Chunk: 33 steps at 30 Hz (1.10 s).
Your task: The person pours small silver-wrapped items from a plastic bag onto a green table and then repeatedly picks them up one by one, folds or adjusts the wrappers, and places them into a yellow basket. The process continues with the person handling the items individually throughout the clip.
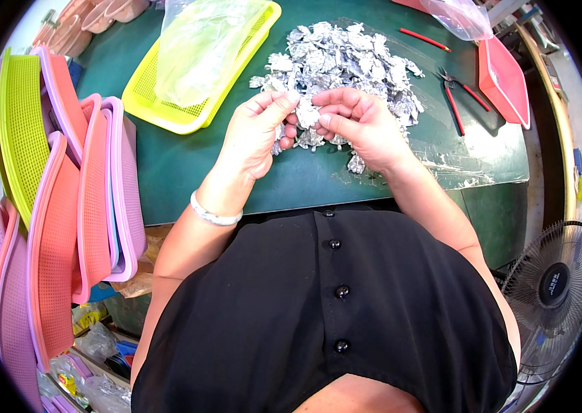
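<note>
Silvery piece [308,114], pinched by left hand [258,131] and right hand [372,131], could slip if either loosens, lost in 1 o'clock pile [346,60].

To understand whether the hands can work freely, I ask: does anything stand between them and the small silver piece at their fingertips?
Nothing visible does: the left hand and right hand both hold the small silver piece. The silver pile lies beyond them, not between.
</note>
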Motion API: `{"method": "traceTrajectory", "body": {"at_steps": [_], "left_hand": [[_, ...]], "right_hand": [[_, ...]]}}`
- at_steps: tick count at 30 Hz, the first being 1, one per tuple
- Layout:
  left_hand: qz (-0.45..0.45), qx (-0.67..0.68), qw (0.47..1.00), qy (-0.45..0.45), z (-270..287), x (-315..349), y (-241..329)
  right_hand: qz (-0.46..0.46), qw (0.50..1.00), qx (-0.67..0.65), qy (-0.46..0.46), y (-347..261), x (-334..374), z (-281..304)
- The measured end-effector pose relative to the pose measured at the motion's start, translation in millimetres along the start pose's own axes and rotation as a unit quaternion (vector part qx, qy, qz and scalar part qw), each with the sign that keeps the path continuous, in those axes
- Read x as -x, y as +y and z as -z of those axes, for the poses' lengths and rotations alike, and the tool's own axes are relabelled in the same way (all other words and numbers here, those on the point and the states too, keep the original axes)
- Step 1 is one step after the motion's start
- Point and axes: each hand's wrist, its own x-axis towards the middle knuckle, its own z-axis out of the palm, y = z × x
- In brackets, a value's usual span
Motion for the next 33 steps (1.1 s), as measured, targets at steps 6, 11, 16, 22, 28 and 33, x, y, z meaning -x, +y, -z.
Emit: {"method": "traceTrajectory", "body": {"at_steps": [6, 11, 16, 22, 28, 33], "left_hand": [[-0.007, -0.008, 1.0, 0.019, -1.9, 0.6, 0.1], [-0.022, -0.009, 1.0, -0.018, 5.7, -2.3, -4.8], [-0.011, 0.066, 0.996, -0.063, 6.8, -2.2, -7.7], [0.011, 0.164, 0.976, -0.142, 20.2, -4.5, -9.9], [0.007, 0.213, 0.963, -0.164, 25.9, -3.8, -11.6], [0.034, 0.237, 0.955, -0.174, 33.8, -6.5, -13.3]], "right_hand": [[0.007, 1.0, 0.028, 0.012, 1.8, 1.9, -1.8], [0.048, 0.995, 0.077, 0.035, 3.0, 3.2, -3.6], [0.186, 0.967, 0.172, 0.016, 6.8, 6.1, -11.5], [0.221, 0.941, 0.25, 0.058, 15.2, 2.4, -0.6], [0.212, 0.926, 0.306, 0.066, 16.3, 3.9, 3.7], [0.305, 0.833, 0.447, 0.113, 12.7, -1.4, 8.9]]}}
